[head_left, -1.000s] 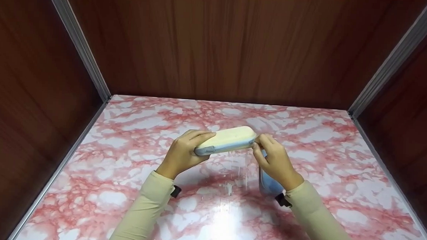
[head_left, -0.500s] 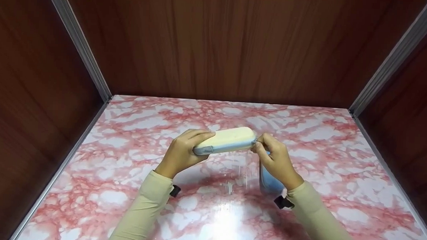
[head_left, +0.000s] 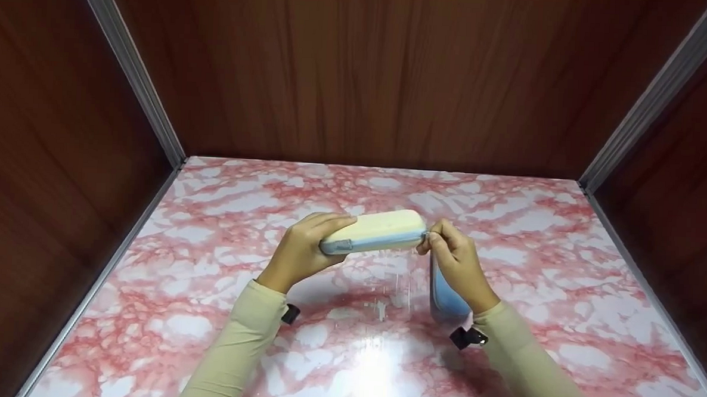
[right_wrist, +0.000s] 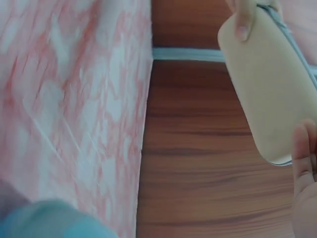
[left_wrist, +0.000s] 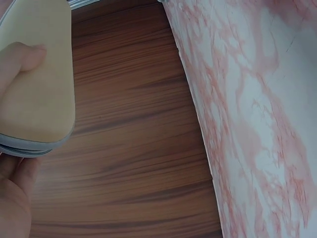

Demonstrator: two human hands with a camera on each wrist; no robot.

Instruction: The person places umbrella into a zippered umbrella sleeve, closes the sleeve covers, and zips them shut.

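A long, rounded zippered case [head_left: 385,228] with a pale yellow shell and a light blue zip band is held up above the table. At its left end my left hand [head_left: 304,244] grips it, thumb on one face [left_wrist: 25,57] and fingers on the other. My right hand [head_left: 457,260] pinches the small zipper pull at the right end with thumb and forefinger. In the right wrist view both hands are at the case [right_wrist: 267,89], one at each end. Partly hidden behind the right hand and wrist, a blue rounded object [head_left: 447,298] sits on the table.
The table [head_left: 206,287] has a red and white marbled top. Dark wood-look panels [head_left: 359,73] with grey metal corner posts [head_left: 129,63] enclose it at the back and both sides. A black wrist device [head_left: 468,337] is worn at the right sleeve.
The right hand has shifted slightly to the right around the case's right end, still at the zip. The left hand and case have barely moved. More of the blue object shows.
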